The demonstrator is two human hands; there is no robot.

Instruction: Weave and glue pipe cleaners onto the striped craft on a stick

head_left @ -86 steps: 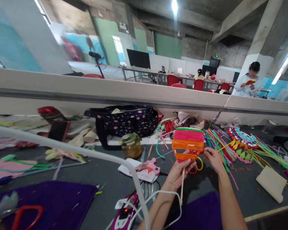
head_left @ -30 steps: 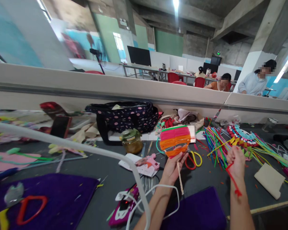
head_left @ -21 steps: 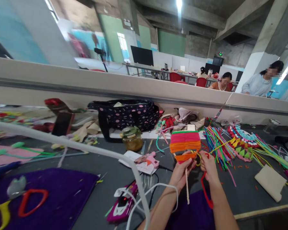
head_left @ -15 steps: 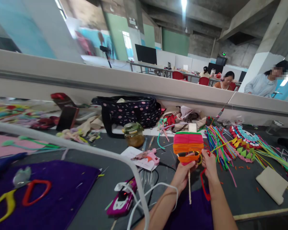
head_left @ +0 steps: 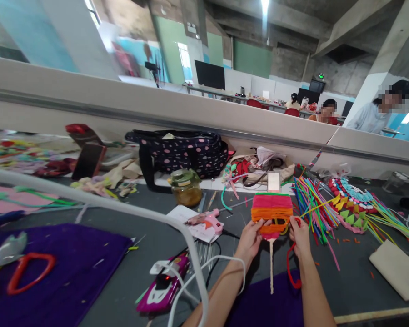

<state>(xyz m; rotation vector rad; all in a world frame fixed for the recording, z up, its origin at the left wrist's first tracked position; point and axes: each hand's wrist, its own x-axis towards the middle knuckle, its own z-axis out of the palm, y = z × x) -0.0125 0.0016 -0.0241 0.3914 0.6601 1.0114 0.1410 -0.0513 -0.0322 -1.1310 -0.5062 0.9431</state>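
A striped craft piece [head_left: 271, 212], pink above and orange below, is held upright over the table. A cream stem [head_left: 271, 268] hangs from its bottom, where there is a pink patch. My left hand [head_left: 251, 238] is closed on the piece's lower left edge, its fingers reaching onto the orange strands. At the lower right edge my right hand [head_left: 300, 234] is pinched, with a red fuzzy strand [head_left: 289, 263] looping down from it. A yellow loop beside those fingers is partly hidden. Whether the right fingers also grip the piece is hard to make out.
Right of the hands lie coloured pipe cleaners [head_left: 315, 209] and a beaded craft [head_left: 352, 200]. A pink glue gun [head_left: 209, 222] rests on paper, left of the hands. A white cable arm [head_left: 150, 211] crosses the foreground. Behind stand a jar [head_left: 186, 188] and a bag [head_left: 180, 154].
My left hand has shifted to the piece's left edge, showing more of its lower part and the pink patch. The right hand stays at the right edge with the red strand. The view has shifted slightly.
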